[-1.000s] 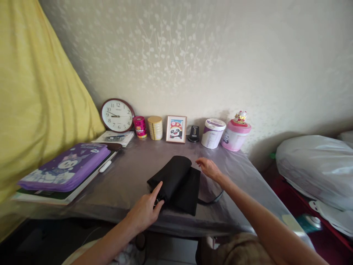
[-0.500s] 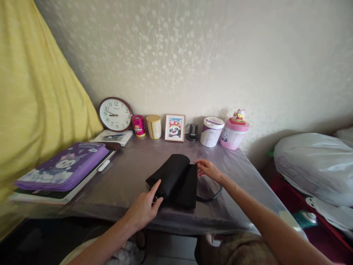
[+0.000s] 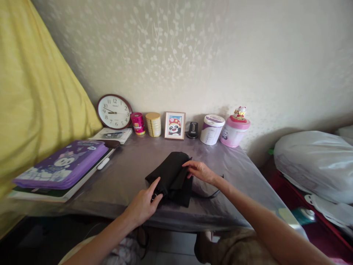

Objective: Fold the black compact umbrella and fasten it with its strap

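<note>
A folded black fabric item (image 3: 168, 171) lies on the table in front of me; I cannot tell its exact kind. My left hand (image 3: 145, 202) grips its near left end, index finger along the top and thumb at the near side, around a dark gathered part. At the right side my right hand (image 3: 200, 171) has its fingers on the edge of a loose flap (image 3: 180, 180), which is lifted and bent leftward over the rest. A thin dark strap (image 3: 212, 195) curves on the tabletop under my right forearm.
The table (image 3: 129, 165) has a grey shiny cover. Along the wall stand a clock (image 3: 114, 111), a pink can (image 3: 138, 124), a yellow tin (image 3: 153, 125), a picture frame (image 3: 175, 126) and two tubs (image 3: 211, 130). A purple case (image 3: 62, 163) lies on books at left.
My right hand has moved left with the flap's edge, folding it toward the middle of the black item. My left hand has stayed at the near left end.
</note>
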Tool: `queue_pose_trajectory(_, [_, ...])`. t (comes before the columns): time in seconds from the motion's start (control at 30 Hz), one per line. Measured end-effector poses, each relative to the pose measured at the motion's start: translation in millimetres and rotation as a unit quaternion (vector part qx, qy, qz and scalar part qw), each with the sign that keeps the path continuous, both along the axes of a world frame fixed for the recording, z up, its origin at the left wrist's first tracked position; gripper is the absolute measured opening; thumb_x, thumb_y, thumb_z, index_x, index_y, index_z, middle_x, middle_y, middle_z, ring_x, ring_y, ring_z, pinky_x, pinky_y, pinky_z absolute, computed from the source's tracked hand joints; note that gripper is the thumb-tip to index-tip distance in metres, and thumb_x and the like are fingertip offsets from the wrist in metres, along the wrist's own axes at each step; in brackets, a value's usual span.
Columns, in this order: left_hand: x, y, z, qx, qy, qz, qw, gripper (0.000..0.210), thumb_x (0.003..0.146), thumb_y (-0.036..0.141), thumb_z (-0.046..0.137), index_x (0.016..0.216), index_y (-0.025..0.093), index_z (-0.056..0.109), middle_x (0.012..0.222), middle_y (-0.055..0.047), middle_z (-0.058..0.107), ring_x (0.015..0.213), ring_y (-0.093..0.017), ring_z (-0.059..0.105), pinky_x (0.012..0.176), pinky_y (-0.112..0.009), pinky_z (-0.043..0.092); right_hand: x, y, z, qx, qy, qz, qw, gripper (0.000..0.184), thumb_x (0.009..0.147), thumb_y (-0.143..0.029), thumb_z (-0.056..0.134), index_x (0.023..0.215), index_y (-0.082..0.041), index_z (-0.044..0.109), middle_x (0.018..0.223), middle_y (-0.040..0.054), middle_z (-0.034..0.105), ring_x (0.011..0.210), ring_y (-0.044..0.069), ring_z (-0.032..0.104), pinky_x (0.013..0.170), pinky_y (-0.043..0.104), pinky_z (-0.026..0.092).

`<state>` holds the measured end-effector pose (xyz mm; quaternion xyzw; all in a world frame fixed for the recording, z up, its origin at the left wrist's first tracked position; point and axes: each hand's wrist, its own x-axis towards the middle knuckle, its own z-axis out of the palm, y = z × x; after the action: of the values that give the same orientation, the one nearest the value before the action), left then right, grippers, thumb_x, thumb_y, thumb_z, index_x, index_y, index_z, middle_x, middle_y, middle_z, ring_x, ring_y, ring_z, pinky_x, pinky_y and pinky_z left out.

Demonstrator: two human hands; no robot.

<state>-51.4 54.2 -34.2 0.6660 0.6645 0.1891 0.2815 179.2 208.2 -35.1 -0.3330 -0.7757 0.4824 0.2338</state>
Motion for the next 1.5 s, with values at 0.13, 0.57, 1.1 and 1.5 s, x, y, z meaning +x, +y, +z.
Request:
queue_pose_trajectory(0.13, [0.1, 0.5, 0.9, 0.002, -0.003, 0.003, 1.0, 0.057, 0.088, 0.039, 0.034, 0.14, 0.019, 0.022, 0.054, 0.004, 0.059, 0.041, -0.012, 0.053, 0.053, -0.024, 0.039, 1.9, -2.2, 7.5, 0.158, -0.077, -0.007, 0.984, 0.024, 0.085, -0.019, 0.043, 0.103, -0.021, 0.059, 0.08, -0.0004, 0.061, 0.056, 0.008, 0.06, 0.058, 0.021, 0.049])
queue_pose_trajectory(0.57, [0.7, 0.4, 2.1, 0.013, 0.009, 0.004, 1.0, 0.058, 0.087, 0.039, 0.035, 0.14, 0.018, 0.024, 0.063, -0.001, 0.063, 0.052, -0.016, 0.059, 0.062, -0.028, 0.042, 8.4, -4.6, 12.2, 0.414, -0.155, -0.03, 0.896, 0.027, 0.082, -0.012, 0.045, 0.102, -0.023, 0.06, 0.115, 0.0058, 0.051, 0.086, 0.012, 0.059, 0.077, 0.025, 0.049])
queue_pose_trajectory(1.1, [-1.3, 1.5, -1.3, 0.019, 0.042, 0.0, 0.999, 0.059, 0.087, 0.039, 0.036, 0.14, 0.018, 0.022, 0.076, -0.006, 0.066, 0.069, -0.019, 0.062, 0.068, -0.029, 0.043, 5.7, -5.6, 7.5, 0.393, -0.138, 0.06, 0.907, 0.048, 0.071, 0.0, 0.039, 0.11, -0.022, 0.056, 0.115, 0.0057, 0.057, 0.101, 0.015, 0.058, 0.085, 0.029, 0.048])
queue_pose_trajectory(1.5, [-1.3, -0.9, -0.8, 0.019, 0.005, 0.004, 1.0, 0.058, 0.087, 0.04, 0.034, 0.14, 0.018, 0.023, 0.067, -0.002, 0.064, 0.052, -0.015, 0.059, 0.06, -0.027, 0.044, 8.3, -4.5, 4.1, 0.374, -0.134, 0.08, 0.914, 0.039, 0.074, -0.003, 0.04, 0.103, -0.021, 0.058, 0.101, 0.0048, 0.061, 0.093, 0.015, 0.059, 0.083, 0.029, 0.048])
